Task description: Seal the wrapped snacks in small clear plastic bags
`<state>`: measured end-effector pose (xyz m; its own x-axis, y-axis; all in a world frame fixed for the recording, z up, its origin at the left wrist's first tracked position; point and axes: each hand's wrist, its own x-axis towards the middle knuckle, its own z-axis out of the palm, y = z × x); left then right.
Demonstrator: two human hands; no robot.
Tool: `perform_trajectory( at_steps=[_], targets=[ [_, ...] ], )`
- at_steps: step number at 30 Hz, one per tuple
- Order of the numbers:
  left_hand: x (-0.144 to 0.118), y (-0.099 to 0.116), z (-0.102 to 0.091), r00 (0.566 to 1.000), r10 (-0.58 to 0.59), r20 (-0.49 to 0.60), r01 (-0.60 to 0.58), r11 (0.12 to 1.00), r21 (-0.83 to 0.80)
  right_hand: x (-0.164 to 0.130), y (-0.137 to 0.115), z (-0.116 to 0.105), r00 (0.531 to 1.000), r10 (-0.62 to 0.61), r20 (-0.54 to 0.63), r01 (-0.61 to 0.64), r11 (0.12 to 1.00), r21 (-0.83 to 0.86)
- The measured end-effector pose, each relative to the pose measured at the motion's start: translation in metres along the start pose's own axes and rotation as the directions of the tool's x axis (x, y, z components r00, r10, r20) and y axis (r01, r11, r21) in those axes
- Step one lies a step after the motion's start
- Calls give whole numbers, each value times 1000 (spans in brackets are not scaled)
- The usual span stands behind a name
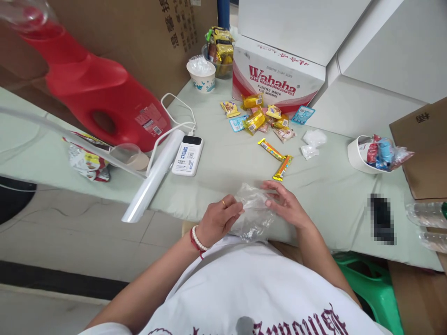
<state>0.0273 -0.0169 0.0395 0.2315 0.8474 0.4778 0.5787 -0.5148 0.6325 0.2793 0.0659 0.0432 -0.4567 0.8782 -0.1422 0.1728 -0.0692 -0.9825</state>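
Observation:
A clear plastic bag [254,215] hangs crumpled between my hands at the table's front edge. My left hand [223,215], with a ring and a beaded bracelet, pinches the bag's left side. My right hand [284,204] is at the bag's right side with its fingers apart, the thumb close to or touching the plastic. Just beyond the hands lie two yellow-and-orange snack sticks [282,167]. Farther back is a loose pile of wrapped snacks [255,121] in yellow, pink and blue wrappers.
A red jug [115,88], a plastic-film roll [153,177] and a white power bank [187,156] with a cable stand left. A Wahaha carton [279,77] is behind the snacks. Rightward are folded clear bags [312,142], a white bowl of wrappers [359,156] and a blurred dark object [382,218].

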Motion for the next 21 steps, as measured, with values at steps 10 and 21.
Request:
perform_trajectory(
  at_steps=[10,21],
  targets=[
    [-21,-21,2,927,-332,-173,337,941,-1,33,15,1,869,272,-413,-90,908,409],
    [-44,-16,15,968,-202,-150,240,920,310,41,12,19,972,122,-202,-194,899,-392]
  ],
)
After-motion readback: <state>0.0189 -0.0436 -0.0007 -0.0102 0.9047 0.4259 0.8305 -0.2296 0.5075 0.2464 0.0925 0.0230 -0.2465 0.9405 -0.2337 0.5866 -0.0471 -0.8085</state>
